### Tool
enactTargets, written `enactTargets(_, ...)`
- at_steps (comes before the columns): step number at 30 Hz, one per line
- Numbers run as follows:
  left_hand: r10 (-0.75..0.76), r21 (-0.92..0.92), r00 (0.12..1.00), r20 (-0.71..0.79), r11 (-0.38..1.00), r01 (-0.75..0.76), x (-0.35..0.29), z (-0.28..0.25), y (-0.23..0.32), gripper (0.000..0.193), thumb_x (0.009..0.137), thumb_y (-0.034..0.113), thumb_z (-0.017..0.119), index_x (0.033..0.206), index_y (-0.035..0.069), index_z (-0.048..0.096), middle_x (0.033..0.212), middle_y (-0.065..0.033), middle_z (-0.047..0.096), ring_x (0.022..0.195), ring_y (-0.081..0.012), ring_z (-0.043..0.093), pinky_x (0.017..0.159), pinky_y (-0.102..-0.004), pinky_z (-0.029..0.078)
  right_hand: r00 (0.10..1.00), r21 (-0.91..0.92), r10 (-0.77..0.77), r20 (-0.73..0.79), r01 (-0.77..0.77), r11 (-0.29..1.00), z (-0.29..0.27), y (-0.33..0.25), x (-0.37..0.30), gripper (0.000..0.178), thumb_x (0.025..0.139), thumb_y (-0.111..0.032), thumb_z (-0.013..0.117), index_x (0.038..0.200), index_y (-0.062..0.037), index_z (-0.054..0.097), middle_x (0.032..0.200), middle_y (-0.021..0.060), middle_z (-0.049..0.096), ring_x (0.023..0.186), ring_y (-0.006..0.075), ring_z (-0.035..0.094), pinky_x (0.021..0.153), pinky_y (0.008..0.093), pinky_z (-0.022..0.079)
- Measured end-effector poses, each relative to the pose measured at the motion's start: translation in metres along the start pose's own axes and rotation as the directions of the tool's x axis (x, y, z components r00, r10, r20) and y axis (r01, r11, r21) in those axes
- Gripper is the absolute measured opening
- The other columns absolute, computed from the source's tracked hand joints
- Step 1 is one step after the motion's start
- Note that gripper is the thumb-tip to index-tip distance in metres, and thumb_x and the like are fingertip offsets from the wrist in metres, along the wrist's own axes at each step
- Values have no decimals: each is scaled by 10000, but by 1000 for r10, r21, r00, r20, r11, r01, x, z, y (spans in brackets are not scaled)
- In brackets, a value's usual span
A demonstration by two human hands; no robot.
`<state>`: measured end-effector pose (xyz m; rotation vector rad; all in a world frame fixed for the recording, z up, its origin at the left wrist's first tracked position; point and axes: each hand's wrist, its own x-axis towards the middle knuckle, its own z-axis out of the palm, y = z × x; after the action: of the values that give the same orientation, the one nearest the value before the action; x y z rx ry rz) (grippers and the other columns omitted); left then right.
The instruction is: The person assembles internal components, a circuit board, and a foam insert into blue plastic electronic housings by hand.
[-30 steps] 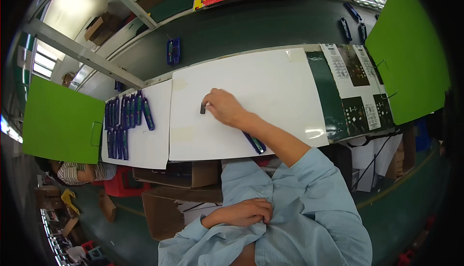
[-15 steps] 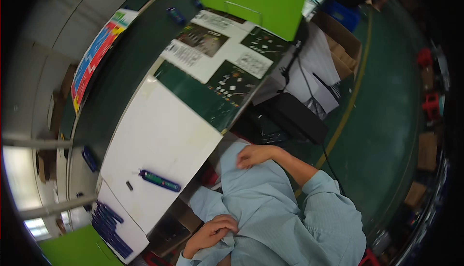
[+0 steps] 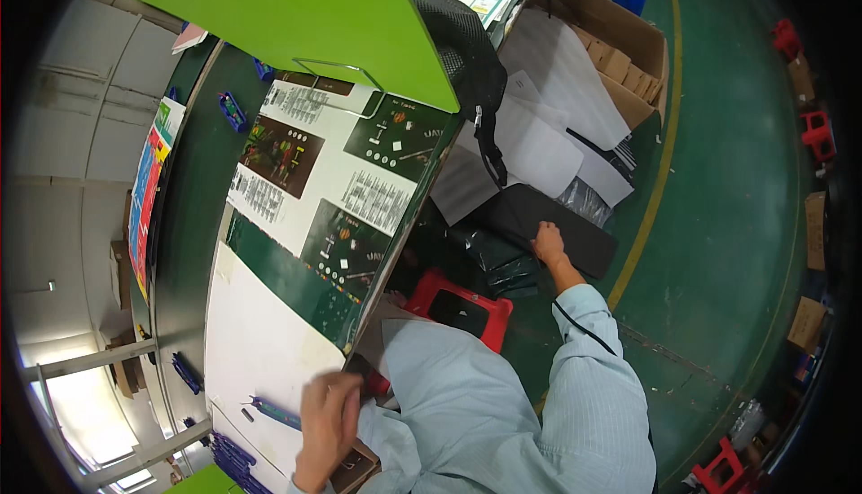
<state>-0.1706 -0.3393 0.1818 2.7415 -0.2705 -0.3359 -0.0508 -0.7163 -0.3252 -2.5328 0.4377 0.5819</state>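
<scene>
My left hand [image 3: 328,422] is smeared by motion above the front edge of the white-topped workbench, its fingers loosely bent. Just beside it, a blue pen-shaped tool with a green strip [image 3: 277,412] lies on the white sheet [image 3: 260,332], its near end behind the hand. A small dark cap-like piece [image 3: 247,414] rests left of the tool. My right hand [image 3: 549,242] is stretched out low to the right, over a flat black slab [image 3: 579,241]. Its fingers are curled against the slab, and their tips do not show clearly.
A red plastic stool [image 3: 496,325] stands beside my knee. Black plastic bags [image 3: 503,256], white foam sheets [image 3: 539,148] and an open carton [image 3: 660,54] crowd the right side. A green divider [image 3: 296,9] crosses the bench. Several blue tools [image 3: 235,463] lie at the near left.
My right hand has gone from my lap outward to the black slab. My left hand has risen from my lap to the bench edge. The view has shifted right, bringing the stool into sight.
</scene>
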Motion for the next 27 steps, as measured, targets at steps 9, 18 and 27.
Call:
enactTargets(9, 69, 240, 997, 40, 968, -76, 68, 46, -52, 371, 787, -15, 792, 1008, 72, 508, 986, -172, 467, 875, -353, 491, 758, -440, 431, 995, -141, 98, -3, -98, 985, -14, 17, 69, 1113, 668, -314, 947, 1543, -52, 311, 1600, 203, 330, 1474, 392, 344, 1162, 483, 388)
enactTargets(18, 50, 177, 996, 78, 982, -64, 71, 46, -47, 292, 806, 24, 762, 995, 87, 548, 964, -158, 483, 887, -357, 509, 756, -453, 400, 979, -192, 189, 75, -172, 966, -8, 59, 85, 1209, 549, -395, 995, 1509, -51, 346, 1466, 182, 474, 1402, 384, 424, 1141, 503, 379)
enactTargets(27, 66, 166, 994, 87, 983, -79, 67, 45, -44, 351, 765, -4, 790, 976, 99, 528, 979, -128, 487, 914, -337, 511, 780, -422, 413, 995, -251, -92, 39, 99, 963, -25, 54, 47, 730, 653, -471, 936, 1139, -35, 610, 1069, 109, 657, 977, 300, 623, 890, 418, 502)
